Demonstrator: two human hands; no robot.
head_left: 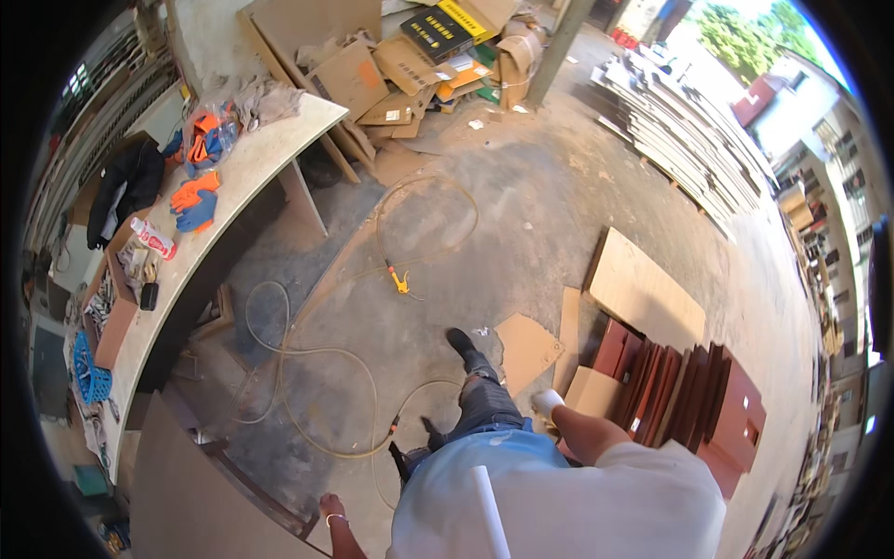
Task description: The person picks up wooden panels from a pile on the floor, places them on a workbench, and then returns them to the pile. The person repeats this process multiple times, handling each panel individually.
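My left hand, bare with a bracelet at the wrist, hangs low at the left of my body. It is beside the edge of a large grey-brown panel; its fingers are too small to read. My right hand, covered in what looks like a white glove, is held out over the floor near a stack of reddish-brown panels. Its fingers cannot be made out. A yellow air blow gun lies on the floor ahead, with a clear hose looping around my feet.
A long workbench at the left carries orange-and-blue gloves, a red-and-white bottle, a box of small parts and a blue basket. Flattened cartons pile up behind. Stacked boards and a pale board lie right.
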